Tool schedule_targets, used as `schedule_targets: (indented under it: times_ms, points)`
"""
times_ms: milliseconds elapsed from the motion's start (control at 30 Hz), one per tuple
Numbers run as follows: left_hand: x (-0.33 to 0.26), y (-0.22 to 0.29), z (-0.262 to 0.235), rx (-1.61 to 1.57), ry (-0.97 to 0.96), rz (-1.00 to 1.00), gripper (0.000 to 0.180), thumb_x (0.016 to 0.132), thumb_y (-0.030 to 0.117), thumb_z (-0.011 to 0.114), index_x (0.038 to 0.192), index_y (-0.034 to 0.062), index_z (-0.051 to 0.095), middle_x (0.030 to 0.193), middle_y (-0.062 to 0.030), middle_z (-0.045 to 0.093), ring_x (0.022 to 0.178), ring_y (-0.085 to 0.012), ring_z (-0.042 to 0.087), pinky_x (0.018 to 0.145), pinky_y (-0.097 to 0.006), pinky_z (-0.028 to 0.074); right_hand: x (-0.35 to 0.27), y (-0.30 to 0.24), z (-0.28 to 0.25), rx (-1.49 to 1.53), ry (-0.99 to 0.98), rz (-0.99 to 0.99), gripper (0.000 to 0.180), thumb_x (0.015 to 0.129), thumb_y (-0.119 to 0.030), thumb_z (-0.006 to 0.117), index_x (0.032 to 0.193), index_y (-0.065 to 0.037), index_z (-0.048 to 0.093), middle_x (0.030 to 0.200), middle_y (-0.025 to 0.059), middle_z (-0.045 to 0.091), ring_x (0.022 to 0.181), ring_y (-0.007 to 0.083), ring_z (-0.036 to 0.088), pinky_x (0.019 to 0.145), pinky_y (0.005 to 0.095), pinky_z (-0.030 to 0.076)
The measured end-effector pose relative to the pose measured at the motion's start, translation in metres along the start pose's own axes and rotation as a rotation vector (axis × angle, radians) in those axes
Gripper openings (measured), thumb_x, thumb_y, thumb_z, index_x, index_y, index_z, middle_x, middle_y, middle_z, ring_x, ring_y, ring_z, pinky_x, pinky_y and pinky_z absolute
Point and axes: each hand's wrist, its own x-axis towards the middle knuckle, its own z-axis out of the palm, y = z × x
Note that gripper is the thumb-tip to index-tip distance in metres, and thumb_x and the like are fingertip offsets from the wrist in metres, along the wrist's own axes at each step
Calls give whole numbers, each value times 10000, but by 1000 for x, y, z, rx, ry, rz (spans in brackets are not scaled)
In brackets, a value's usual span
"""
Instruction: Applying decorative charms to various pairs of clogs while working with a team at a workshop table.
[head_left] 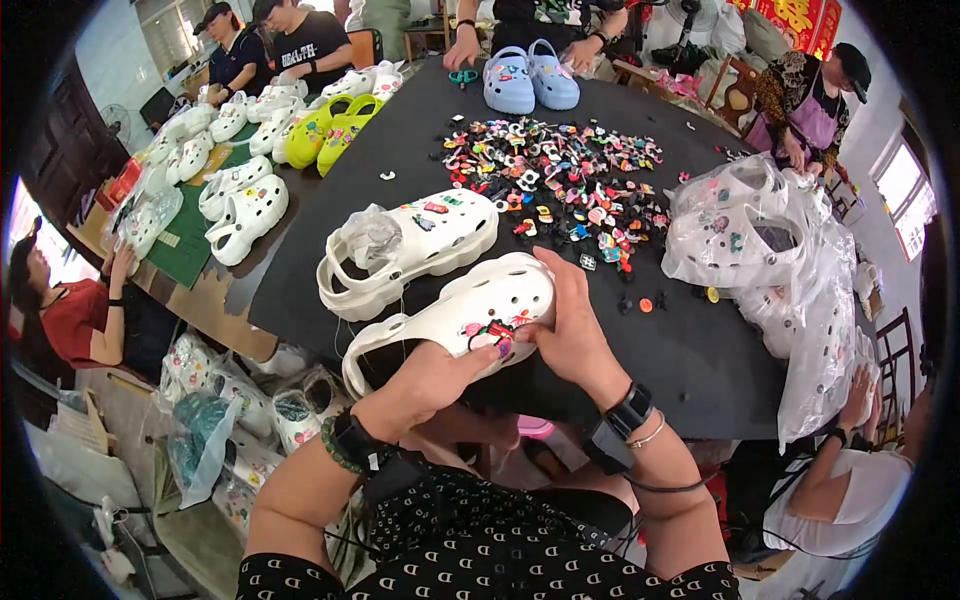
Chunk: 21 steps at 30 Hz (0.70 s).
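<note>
Both my hands are closed on a white clog [515,285] with holes over its toe, held at the near edge of the black table. My left hand [430,378] reaches into the foot opening, its fingers hidden inside and its thumb on the upper. Around the toe end wraps my right hand [578,330], its thumb against the colourful shoe charms [490,332] on the side. Just beyond lies a second white clog [450,222], with charms on its upper and crumpled clear plastic [370,238] in its opening. A thin thread hangs between the two clogs.
A wide pile of loose charms [560,175] covers the table's middle. Light-blue clogs [510,85] stand at the far edge; yellow-green clogs [330,130] and white clogs [250,215] are left. Plastic-bagged white clogs [740,235] lie right. Several people work around the tables.
</note>
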Motion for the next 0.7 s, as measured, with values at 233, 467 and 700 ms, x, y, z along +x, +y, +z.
schedule_targets:
  times_ms: [233, 467, 700]
  points:
    - [4, 14, -8, -179, -22, -119, 482, 883, 55, 653, 1336, -12, 502, 1209, -94, 633, 1058, -171, 616, 904, -313, 510, -12, -1, 8, -106, 220, -81, 779, 629, -25, 848, 1296, -60, 448, 1315, 187, 438, 1267, 368, 426, 1068, 427, 373]
    - [6, 16, -9, -264, -42, -105, 485, 864, 24, 659, 1324, -18, 510, 1206, -96, 642, 1041, -178, 639, 886, -315, 530, -25, -14, 12, -174, 267, -100, 254, 758, -83, 765, 972, -67, 629, 952, 105, 577, 900, 305, 560, 781, 437, 450]
    - [11, 23, -14, -238, 39, -100, 389, 909, 126, 660, 1247, -43, 567, 1056, -98, 690, 856, -150, 670, 745, -290, 556, -21, 4, 9, 95, 196, -12, 158, 779, -49, 736, 859, -5, 607, 806, 145, 620, 700, 313, 624, 631, 391, 501]
